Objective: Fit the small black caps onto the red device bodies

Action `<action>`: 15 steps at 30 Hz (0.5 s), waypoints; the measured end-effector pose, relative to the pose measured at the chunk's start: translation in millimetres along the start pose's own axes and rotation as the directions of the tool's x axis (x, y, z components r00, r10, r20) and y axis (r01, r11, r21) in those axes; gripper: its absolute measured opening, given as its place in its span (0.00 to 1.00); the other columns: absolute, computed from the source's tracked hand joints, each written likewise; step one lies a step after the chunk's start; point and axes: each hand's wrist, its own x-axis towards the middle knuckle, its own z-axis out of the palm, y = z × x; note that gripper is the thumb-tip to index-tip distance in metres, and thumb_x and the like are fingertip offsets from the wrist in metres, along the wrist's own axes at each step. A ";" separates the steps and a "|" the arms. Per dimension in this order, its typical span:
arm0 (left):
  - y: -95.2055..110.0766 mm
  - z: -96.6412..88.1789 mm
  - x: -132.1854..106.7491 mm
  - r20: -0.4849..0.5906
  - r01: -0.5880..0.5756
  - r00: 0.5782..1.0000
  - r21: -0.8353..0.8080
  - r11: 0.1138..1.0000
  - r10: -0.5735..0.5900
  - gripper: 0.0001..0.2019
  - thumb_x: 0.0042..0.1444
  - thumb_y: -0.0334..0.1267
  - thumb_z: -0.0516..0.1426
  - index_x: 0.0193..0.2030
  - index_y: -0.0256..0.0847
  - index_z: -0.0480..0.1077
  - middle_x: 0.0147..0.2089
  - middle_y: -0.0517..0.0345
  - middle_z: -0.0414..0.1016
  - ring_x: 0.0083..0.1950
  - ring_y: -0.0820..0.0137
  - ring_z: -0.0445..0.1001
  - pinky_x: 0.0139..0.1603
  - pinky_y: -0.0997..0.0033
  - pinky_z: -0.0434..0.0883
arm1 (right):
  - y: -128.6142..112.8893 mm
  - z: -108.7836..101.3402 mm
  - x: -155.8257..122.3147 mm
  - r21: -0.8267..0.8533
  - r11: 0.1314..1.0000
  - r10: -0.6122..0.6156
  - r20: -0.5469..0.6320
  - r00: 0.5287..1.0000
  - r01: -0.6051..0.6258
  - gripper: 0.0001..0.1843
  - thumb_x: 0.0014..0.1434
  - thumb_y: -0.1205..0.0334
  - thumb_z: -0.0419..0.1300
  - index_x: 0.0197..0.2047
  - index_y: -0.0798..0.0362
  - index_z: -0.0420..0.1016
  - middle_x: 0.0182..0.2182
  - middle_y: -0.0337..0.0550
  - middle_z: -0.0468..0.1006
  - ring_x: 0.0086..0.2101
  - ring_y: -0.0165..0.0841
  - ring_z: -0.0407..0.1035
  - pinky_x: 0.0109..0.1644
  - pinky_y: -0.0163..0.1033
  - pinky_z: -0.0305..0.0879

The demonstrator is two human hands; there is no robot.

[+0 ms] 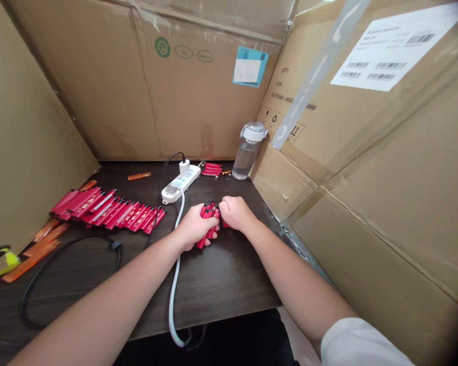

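My left hand [195,227] is wrapped around a bunch of red lighters [205,216] with black tops, held tilted above the dark table. Right beside it, my right hand [234,211] is closed, and a bit of a red lighter [224,223] shows below its fingers; most of that piece is hidden. On the left side of the table lies a long row of similar red lighters [110,208], packed side by side. A smaller group of red lighters [212,169] rests at the back, near the bottle.
A white power strip [182,184] with a plug stands behind my hands, its white cable [172,300] running off the front edge. A water bottle [247,152] stands back right. Orange strips [41,246] and a black cable [53,259] lie left. Cardboard walls [198,112] enclose the table.
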 end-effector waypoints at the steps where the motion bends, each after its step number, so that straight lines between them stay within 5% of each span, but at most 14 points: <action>1: -0.6 -2.0 1.3 0.005 0.036 0.999 -0.007 0.999 -0.036 0.12 0.45 0.37 0.58 0.37 0.40 0.64 0.28 0.56 0.73 0.24 0.68 0.74 0.13 0.76 0.66 | 2.1 -1.5 -0.4 -0.020 1.000 -0.002 0.033 0.999 0.003 0.16 0.57 0.64 0.46 0.22 0.54 0.68 0.21 0.44 0.73 0.24 0.30 0.62 0.29 0.35 0.52; 10: -0.3 -10.1 6.8 0.018 0.137 0.991 -0.080 0.987 -0.135 0.11 0.43 0.35 0.59 0.36 0.39 0.67 0.29 0.54 0.74 0.26 0.67 0.76 0.14 0.78 0.65 | 12.5 -0.6 -1.7 -0.014 1.000 -0.005 0.141 0.990 0.007 0.18 0.59 0.60 0.48 0.24 0.55 0.72 0.23 0.44 0.76 0.27 0.30 0.67 0.32 0.33 0.55; 15: -0.5 -9.6 4.5 0.013 0.020 1.000 -0.139 0.990 -0.018 0.17 0.42 0.40 0.63 0.39 0.37 0.66 0.29 0.54 0.74 0.25 0.67 0.75 0.14 0.79 0.65 | 9.5 -2.5 -7.9 0.355 0.934 -0.029 -0.006 1.000 0.029 0.12 0.57 0.60 0.52 0.28 0.54 0.72 0.22 0.39 0.73 0.25 0.28 0.65 0.30 0.33 0.58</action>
